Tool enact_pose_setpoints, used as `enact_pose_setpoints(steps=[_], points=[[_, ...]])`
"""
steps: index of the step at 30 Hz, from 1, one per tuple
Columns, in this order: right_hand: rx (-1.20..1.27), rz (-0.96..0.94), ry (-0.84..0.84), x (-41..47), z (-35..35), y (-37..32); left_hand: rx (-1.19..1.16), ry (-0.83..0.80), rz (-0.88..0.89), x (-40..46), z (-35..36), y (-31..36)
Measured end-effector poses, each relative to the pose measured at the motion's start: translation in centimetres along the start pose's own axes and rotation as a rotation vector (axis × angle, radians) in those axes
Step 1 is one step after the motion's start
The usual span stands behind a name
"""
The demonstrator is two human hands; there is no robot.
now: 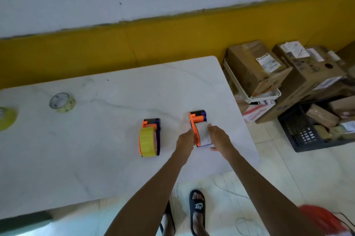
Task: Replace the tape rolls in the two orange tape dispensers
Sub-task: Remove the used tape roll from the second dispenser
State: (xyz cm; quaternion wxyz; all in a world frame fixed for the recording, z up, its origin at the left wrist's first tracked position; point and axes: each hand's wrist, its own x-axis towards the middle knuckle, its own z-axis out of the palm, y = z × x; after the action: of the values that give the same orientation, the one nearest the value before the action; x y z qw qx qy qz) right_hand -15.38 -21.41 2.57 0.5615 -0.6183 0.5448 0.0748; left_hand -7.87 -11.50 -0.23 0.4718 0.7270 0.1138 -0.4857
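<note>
Flanking the white-rolled orange dispenser (198, 128), left hand (186, 140) grips it; right hand (219, 136) spread.

Packing/shipping rm, looks like small parcel depot, labelled cardboard boxes (257, 66) stacked on floor by white table (96, 149), black plastic crate (299, 132) w/ wrapped parcels, spare tape rolls (62, 102), 2 orange tape dispensers (150, 137), scuffed white/yellow wall (172, 32)
</note>
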Motion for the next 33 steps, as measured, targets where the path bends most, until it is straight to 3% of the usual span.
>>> enact_pose_setpoints(steps=[11, 15, 19, 33], points=[[-0.213, -0.184, 0.008, 0.4, -0.5, -1.0, -0.073, -0.017, 0.031, -1.6, 0.5, 2.2], [-0.138, -0.158, 0.017, 0.3, -1.1, -3.1, -0.061, -0.013, 0.069, -1.4, -0.2, 4.1], [-0.216, -0.186, 0.004, 0.8, -1.6, -4.1, -0.071, -0.041, 0.067, -1.3, -0.6, 5.1], [-0.105, -0.204, -0.027, 1.8, -3.0, -2.5, -0.11, -0.061, 0.046, -0.9, -0.4, 4.0]])
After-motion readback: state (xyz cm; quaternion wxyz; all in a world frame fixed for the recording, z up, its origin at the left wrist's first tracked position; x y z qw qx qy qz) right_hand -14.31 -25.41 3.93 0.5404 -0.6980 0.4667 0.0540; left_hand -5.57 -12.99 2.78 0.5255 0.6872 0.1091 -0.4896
